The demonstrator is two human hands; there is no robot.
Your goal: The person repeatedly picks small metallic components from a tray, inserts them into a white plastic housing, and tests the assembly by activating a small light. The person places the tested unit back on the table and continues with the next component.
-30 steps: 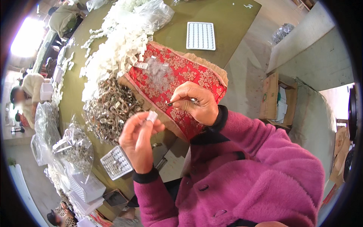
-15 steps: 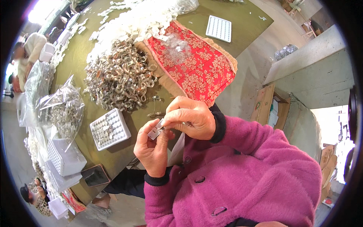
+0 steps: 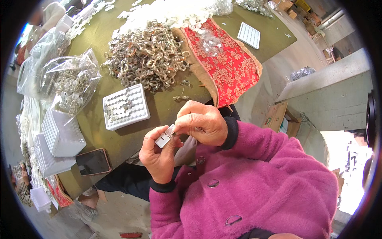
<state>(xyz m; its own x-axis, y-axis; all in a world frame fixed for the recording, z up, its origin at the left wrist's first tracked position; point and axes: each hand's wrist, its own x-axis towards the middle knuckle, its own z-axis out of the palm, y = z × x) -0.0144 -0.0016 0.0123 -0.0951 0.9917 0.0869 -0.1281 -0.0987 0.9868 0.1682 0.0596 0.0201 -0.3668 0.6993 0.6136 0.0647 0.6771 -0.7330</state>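
My left hand (image 3: pixel 159 157) pinches a small white rectangular piece (image 3: pixel 164 139) between thumb and fingers, close to my chest. My right hand (image 3: pixel 201 123) is closed right beside it, its fingertips touching the top end of the same piece, possibly with a tiny metal part that I cannot make out. Both hands hover over the near edge of the dark green table (image 3: pixel 171 109). Just beyond them lie a white tray (image 3: pixel 126 106) with rows of small holes, partly filled, and a big heap of metal rings (image 3: pixel 146 55).
A red floral cushion (image 3: pixel 223 59) lies on the table's right part, with a second white tray (image 3: pixel 249 35) behind it. Clear bags of parts (image 3: pixel 73 81), stacked white trays (image 3: pixel 59 133) and a dark phone (image 3: pixel 93 161) sit at the left. White pieces (image 3: pixel 167 12) are piled at the back.
My hands have come down from over the red cushion toward my chest and closed together on the white piece. The view tilted, so the table slid upward.
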